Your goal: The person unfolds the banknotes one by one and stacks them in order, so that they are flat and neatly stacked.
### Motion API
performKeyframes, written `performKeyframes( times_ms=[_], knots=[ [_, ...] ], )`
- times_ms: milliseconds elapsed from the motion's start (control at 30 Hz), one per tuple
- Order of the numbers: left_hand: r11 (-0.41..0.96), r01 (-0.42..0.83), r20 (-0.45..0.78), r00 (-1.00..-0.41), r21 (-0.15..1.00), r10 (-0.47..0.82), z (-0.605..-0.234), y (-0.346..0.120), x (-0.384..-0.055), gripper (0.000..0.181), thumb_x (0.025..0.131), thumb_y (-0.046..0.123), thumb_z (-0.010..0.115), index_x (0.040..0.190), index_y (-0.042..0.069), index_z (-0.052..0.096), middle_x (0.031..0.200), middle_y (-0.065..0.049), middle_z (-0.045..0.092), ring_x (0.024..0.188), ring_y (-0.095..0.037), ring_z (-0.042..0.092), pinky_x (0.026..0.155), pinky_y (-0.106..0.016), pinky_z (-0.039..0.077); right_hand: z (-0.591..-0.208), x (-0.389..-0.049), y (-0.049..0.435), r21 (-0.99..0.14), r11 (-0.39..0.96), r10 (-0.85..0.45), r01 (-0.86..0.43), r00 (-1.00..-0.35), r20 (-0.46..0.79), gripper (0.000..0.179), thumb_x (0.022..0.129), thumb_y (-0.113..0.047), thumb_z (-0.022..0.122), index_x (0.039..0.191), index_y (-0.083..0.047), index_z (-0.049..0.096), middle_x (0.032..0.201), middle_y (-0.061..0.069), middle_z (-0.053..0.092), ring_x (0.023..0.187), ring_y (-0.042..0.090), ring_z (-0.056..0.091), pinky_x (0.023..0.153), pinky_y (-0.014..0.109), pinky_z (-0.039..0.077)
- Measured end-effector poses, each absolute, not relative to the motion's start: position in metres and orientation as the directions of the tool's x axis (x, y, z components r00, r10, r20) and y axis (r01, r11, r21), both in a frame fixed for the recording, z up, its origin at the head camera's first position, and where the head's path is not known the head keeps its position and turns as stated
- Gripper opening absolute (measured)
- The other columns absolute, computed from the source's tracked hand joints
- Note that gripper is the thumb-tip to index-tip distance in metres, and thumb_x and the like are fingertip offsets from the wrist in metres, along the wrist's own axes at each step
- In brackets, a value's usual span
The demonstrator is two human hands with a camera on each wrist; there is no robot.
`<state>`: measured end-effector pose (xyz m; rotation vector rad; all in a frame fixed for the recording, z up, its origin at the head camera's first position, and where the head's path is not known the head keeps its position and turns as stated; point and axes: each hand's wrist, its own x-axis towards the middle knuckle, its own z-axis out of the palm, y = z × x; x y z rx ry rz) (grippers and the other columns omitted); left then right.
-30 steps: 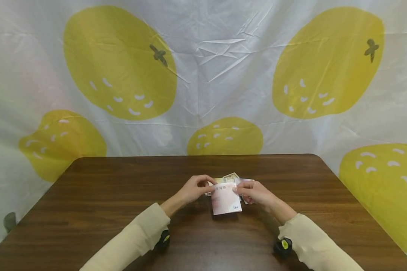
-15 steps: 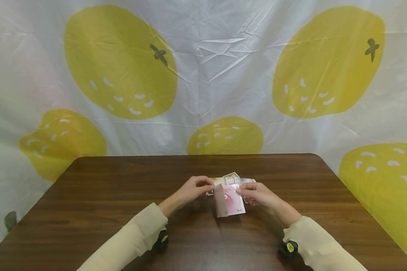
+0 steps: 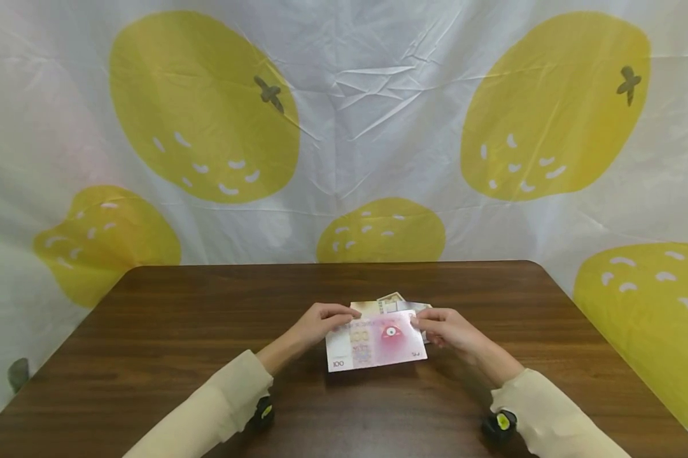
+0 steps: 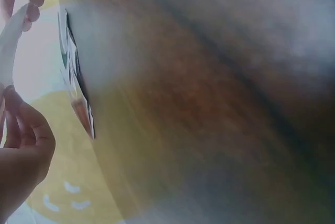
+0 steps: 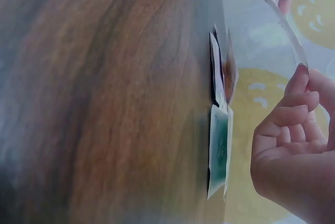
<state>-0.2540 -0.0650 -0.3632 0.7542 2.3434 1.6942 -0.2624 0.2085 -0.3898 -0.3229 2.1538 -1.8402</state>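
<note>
- Sleeves: long, plain, pale cream-yellow on both arms.
- Left sleeve [image 3: 206, 404]: smooth along the forearm, soft creases near the end, cuff a wide band that looks folded back.
- Right sleeve [image 3: 558, 410]: same colour, cuff edge wavy, looser, crumpled.
- Left wrist device [image 3: 262, 413]: small, black, rounded, yellow-green mark on it, partly hidden by the cuff.
- Right wrist device [image 3: 499, 425]: also black and rounded, yellow-green oval mark shows more fully.
- Left hand [image 3: 316, 327], right hand [image 3: 451, 331]: both bare.
</note>
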Motion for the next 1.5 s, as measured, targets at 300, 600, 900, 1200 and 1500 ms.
performKeyframes(
  times_ms=[300,600,900,1200,1500],
  knots=[
    [0.233,0.297,0.15,-0.856,0.926,0.495,-0.394,-0.077,-0.27,0.021,0.081,0.004,0.06,0.1,-0.003,0.063,0.085,-0.007,0.061,0.067,-0.017,0.049,0.06,-0.034,0.043,-0.392,-0.259,0.22,-0.98,0.198,-0.333,0.029,-0.938,-0.095,0.016,0.083,-0.017,0.06,0.089,-0.002,0.058,0.061,-0.002,0.043,0.05,0.007,0.037,0.046,0.02,0.032],
    [0.275,0.283,0.108,-0.85,0.919,0.516,-0.402,-0.079,-0.268,0.019,0.08,0.012,0.063,0.097,0.004,0.066,0.073,-0.001,0.057,0.063,-0.018,0.049,0.058,-0.033,0.043,-0.392,-0.251,0.227,-0.962,0.272,-0.325,0.02,-0.939,-0.112,0.037,0.082,-0.021,0.061,0.106,0.005,0.05,0.059,-0.001,0.042,0.051,0.01,0.038,0.047,0.021,0.032],
    [0.287,0.289,0.095,-0.836,0.913,0.54,-0.395,-0.076,-0.26,0.017,0.082,0.008,0.061,0.097,0.001,0.065,0.07,-0.001,0.054,0.061,-0.018,0.048,0.057,-0.033,0.042,-0.393,-0.249,0.234,-0.948,0.314,-0.364,-0.043,-0.928,-0.078,0.042,0.08,-0.02,0.063,0.115,0.002,0.052,0.053,-0.003,0.041,0.048,0.009,0.038,0.045,0.022,0.031],
    [0.255,0.309,0.09,-0.779,0.916,0.621,-0.375,-0.073,-0.243,0.017,0.081,-0.003,0.057,0.096,-0.01,0.06,0.067,-0.004,0.052,0.056,-0.015,0.044,0.053,-0.029,0.038,-0.394,-0.244,0.24,-0.926,0.374,-0.383,-0.045,-0.917,-0.11,0.041,0.08,-0.021,0.064,0.114,0.0,0.054,0.056,-0.002,0.046,0.05,0.01,0.041,0.046,0.024,0.034],
    [0.307,0.315,0.056,-0.774,0.898,0.63,-0.406,-0.071,-0.263,0.016,0.078,0.008,0.065,0.093,0.003,0.067,0.063,0.0,0.052,0.051,-0.01,0.044,0.048,-0.023,0.036,-0.403,-0.243,0.245,-0.926,0.367,-0.452,-0.083,-0.886,-0.1,0.035,0.08,-0.015,0.063,0.109,0.002,0.054,0.063,0.002,0.053,0.05,0.01,0.043,0.045,0.023,0.035]
  ],
)
